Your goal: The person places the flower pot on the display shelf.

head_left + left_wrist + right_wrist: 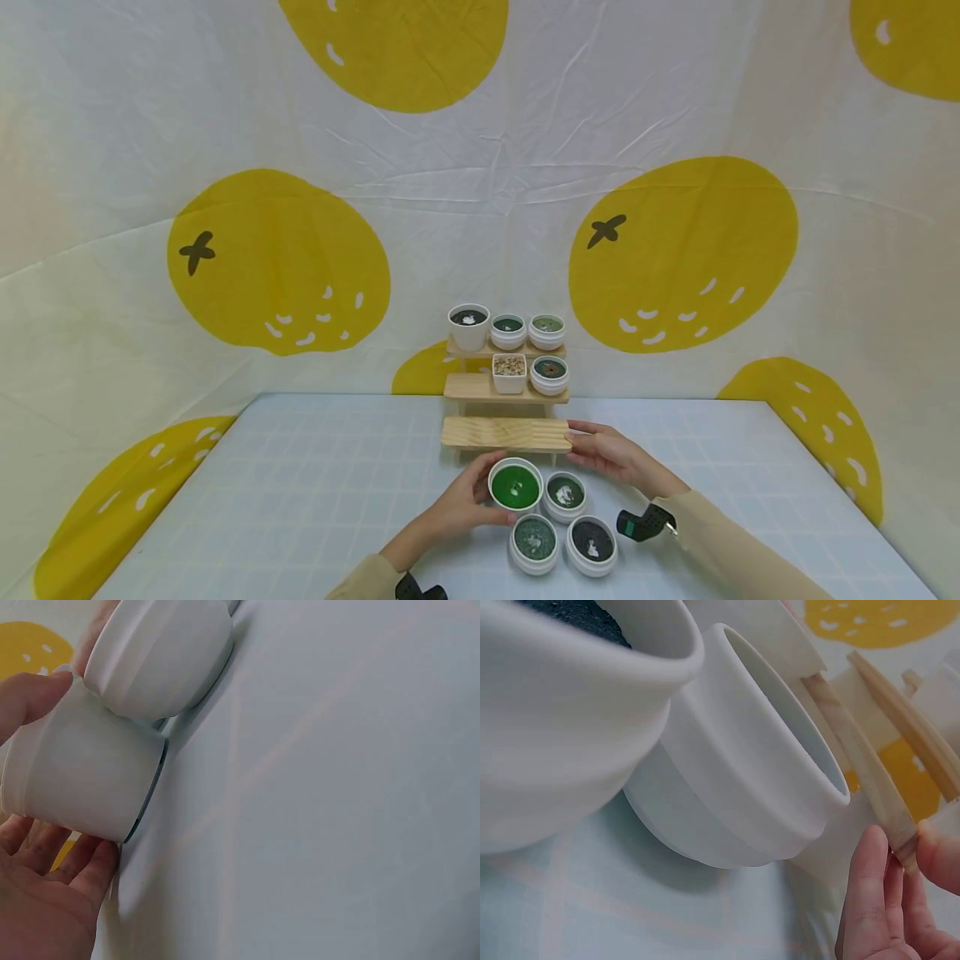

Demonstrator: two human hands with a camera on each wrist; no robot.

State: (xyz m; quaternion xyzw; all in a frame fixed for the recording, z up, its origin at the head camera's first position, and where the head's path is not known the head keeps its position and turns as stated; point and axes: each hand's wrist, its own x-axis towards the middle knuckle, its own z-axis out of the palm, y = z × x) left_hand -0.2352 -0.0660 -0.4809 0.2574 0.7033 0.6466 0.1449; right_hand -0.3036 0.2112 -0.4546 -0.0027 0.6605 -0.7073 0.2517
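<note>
My left hand (463,507) grips a white pot (515,486) with a green surface inside, thumb on the near side and fingers around the far side. In the left wrist view, the base of this pot (90,757) is close to the tabletop; I cannot tell whether it touches. My right hand (618,457) pinches the right end of the lowest board (506,433) of a stepped wooden stand. The right wrist view shows thumb and fingers on that board end (900,836). Beside the green pot stand a small dark green-filled pot (565,492), a grey-green one (534,542) and a dark-filled one (592,543).
The stand's middle step (467,386) bears a square pot of pebbles (510,373) and a round pot (550,375). On its top step are a taller white pot (469,329) and two small ones (508,332). A patterned cloth (480,208) hangs behind the table (337,483).
</note>
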